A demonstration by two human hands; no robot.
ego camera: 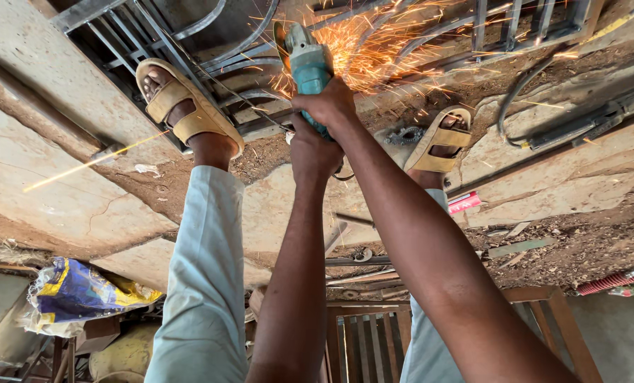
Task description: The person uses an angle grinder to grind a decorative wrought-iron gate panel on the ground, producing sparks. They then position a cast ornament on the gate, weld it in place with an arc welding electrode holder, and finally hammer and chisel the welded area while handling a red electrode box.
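Both hands closed on the teal angle grinder: right hand on its body, left hand at the rear. Disc is on the metal grille w/ sparks flying, so grinding seems mid-way; finished vs. remaining part I cannot tell.

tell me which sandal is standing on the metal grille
The sandal at picture left: it rests on the metal grille bars. The other sandal stands on the ground beside it.

grinder on metal grille | between sandalled feet: one left, one right
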